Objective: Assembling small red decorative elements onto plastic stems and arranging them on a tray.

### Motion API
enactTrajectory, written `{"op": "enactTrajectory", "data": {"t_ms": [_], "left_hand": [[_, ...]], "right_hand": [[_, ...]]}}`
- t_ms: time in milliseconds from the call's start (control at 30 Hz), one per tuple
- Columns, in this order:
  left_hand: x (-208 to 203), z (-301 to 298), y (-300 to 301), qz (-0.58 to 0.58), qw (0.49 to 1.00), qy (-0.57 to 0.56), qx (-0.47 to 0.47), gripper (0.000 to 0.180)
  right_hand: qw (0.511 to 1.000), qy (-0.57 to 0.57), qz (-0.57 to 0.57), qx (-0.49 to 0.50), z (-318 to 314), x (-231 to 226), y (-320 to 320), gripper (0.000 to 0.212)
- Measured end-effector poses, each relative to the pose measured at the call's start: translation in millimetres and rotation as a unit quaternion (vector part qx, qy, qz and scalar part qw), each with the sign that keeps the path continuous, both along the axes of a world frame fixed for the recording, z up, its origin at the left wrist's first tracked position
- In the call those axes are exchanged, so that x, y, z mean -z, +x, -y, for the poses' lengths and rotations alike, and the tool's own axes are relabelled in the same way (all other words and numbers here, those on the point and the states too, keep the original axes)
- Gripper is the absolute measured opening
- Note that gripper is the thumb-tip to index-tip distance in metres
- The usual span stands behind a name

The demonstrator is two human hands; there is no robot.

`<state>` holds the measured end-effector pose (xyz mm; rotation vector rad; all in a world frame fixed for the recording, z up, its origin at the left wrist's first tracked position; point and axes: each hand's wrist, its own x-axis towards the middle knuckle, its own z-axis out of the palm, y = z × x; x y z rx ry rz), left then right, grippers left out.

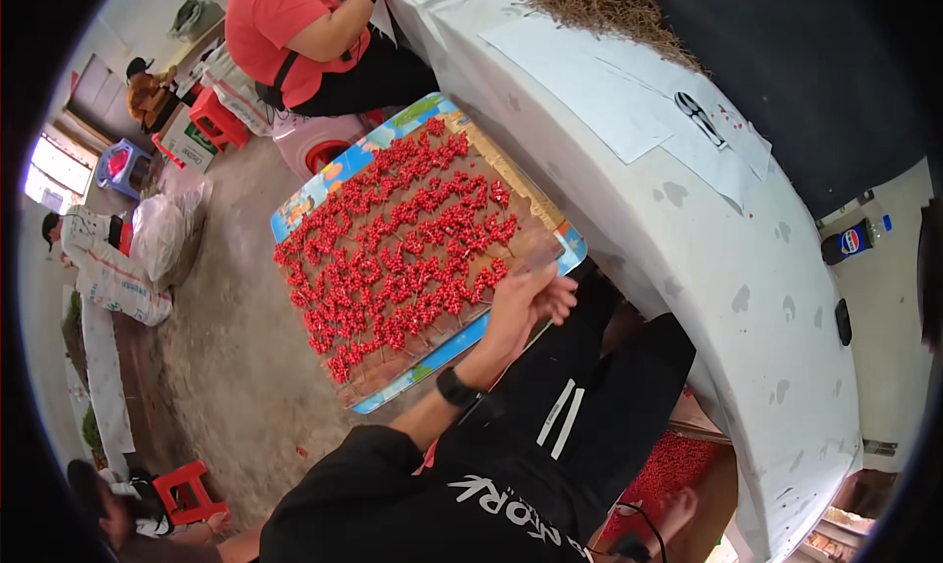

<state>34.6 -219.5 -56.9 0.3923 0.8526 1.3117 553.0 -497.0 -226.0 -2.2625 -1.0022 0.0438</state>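
Head view: the left of two fisheye cameras on your head, looking steeply down over your black top (383, 494). Your left hand (527, 312) and the berry-covered board (457, 345) sit close, near mid-frame. The desk (678, 229) bows along the right; the floor (231, 366) recedes leftward. Dark rim surrounds all.
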Motion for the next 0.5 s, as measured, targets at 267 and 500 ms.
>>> {"op": "enactTrajectory", "data": {"t_ms": [267,500], "left_hand": [[-49,-151,95,-0.179,0.966,0.185,0.029,0.033],[-17,-222,178,-0.291,0.928,0.233,-0.012,0.014]], "right_hand": [[0.900,0.030,-0.346,-0.263,-145,-240,25,0.017],[0.891,0.149,-0.378,-0.205,-281,-209,83,0.030]]}}
